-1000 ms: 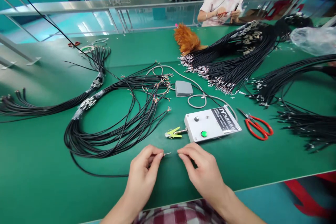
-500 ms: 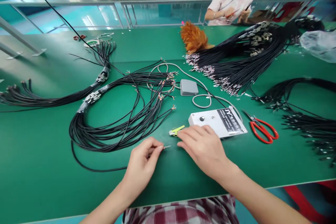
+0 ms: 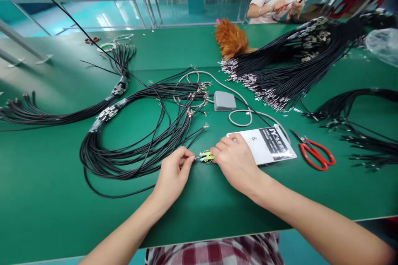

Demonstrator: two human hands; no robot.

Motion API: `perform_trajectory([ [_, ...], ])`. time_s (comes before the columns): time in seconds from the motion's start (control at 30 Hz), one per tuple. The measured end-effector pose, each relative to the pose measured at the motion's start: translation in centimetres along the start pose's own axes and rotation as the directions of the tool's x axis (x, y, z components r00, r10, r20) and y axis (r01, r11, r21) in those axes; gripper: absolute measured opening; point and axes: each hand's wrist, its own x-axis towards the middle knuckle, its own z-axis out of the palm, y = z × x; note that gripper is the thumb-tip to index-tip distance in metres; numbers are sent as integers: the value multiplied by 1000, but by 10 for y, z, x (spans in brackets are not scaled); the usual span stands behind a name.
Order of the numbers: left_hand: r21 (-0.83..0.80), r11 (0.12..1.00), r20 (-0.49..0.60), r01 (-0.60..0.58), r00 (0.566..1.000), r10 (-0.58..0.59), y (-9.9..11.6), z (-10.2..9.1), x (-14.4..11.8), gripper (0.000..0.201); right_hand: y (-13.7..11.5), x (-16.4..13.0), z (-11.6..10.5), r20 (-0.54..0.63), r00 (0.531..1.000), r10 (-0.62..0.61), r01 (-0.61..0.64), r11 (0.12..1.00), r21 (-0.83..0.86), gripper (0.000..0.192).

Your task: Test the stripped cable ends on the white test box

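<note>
My left hand [image 3: 174, 170] pinches the end of a black cable [image 3: 124, 196], its fingertips closed round it. A short thin wire end pokes out towards the yellow-green clip [image 3: 206, 156]. My right hand [image 3: 236, 160] has its thumb and fingers closed on the clip's right end, and the clip's pale jaws face the wire. Whether the jaws touch the wire is too small to tell. Behind my right hand lies a white control box [image 3: 261, 145] with a black label; my fingers cover its left part.
A bundle of black cables [image 3: 105, 161] with stripped ends curves at the left. Beyond the clip sit a grey pedal [image 3: 224, 101] and its cord. Red-handled scissors [image 3: 316, 154] lie at the right. Further back are more cables [image 3: 289, 66], an orange duster [image 3: 230, 39] and another person [image 3: 273, 2].
My left hand has moved up and right, bringing the wire end to the clip. My right hand has shifted slightly, its fingers now closed together on the clip; the clip looks turned more level.
</note>
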Motion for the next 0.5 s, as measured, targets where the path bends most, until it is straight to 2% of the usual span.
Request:
perform_trajectory([
  [0.3, -13, 1000, 34, -1, 999, 2, -3, 8, 7, 14, -1, 1, -2, 15, 1000, 21, -21, 999, 46, 17],
  [0.43, -9, 1000, 39, 1, 999, 0, -5, 9, 9, 14, -1, -1, -7, -8, 1000, 17, -16, 997, 72, 4],
  [0.5, -9, 1000, 40, 1, 999, -1, -6, 8, 9, 15, 5, -9, -13, -67, 998, 7, 1, 993, 117, 14],
])
